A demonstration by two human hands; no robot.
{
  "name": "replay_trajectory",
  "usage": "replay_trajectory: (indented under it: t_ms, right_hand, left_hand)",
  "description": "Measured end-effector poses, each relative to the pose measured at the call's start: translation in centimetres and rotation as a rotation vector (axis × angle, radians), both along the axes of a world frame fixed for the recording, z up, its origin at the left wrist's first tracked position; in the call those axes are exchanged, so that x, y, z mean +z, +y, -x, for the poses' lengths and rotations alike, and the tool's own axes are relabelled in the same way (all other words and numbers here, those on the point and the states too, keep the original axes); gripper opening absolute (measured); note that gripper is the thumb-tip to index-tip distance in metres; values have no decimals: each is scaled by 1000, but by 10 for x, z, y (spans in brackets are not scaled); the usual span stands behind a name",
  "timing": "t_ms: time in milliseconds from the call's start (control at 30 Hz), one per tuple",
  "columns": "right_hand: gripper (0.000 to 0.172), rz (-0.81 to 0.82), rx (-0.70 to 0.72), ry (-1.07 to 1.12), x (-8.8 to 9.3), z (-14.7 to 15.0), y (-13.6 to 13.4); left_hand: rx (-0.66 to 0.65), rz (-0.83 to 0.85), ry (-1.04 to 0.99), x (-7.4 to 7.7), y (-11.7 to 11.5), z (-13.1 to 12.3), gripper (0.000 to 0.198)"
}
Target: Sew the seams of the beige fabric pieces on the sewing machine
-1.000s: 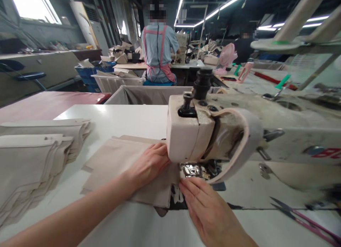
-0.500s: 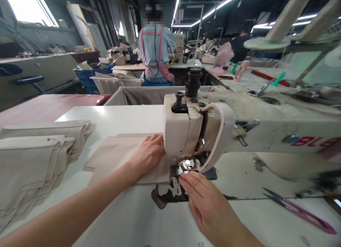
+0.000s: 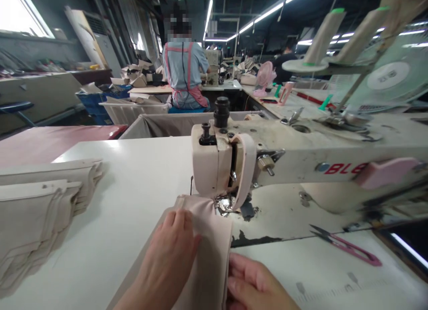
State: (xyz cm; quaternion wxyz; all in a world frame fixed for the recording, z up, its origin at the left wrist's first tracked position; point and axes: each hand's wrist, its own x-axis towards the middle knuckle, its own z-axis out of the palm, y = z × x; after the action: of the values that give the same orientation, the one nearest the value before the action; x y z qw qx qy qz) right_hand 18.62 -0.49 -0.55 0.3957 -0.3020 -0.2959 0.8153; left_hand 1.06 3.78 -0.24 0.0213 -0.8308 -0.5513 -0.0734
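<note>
A beige fabric piece (image 3: 213,252) lies lengthwise in front of me, its far end by the presser foot (image 3: 224,206) of a sewing machine (image 3: 212,167). On top of it rests my left hand (image 3: 174,247), palm down, fingers lightly bent and thumb apart. My right hand (image 3: 256,281) is at the fabric's near right edge, fingers and thumb closed around that edge; some fingertips are hidden. Thread snips (image 3: 351,247) with a pink handle lie on the table to the right.
Folded beige fabric pieces (image 3: 30,216) are stacked on the white table (image 3: 133,180) at left. Beyond the machine stands a cloth-lined bin (image 3: 160,125). Thread cones (image 3: 323,38) rise at right. A co-worker (image 3: 185,73) sits ahead, facing away.
The fabric has turned from lying across to the left to running toward me. Both hands have come nearer; the right has moved from beside the presser foot to the fabric's edge. The view has shifted right.
</note>
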Motion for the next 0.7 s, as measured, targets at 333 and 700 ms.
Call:
replay_trajectory:
  t_ms: [333, 700]
  right_hand:
    - [29, -41, -217, -304, 5, -2, 35]
    - [31, -93, -237, -382, 1, 0, 40]
  left_hand:
    - [-45, 223, -644, -5, 8, -26, 23]
    - [-84, 110, -866, -2, -1, -25, 20]
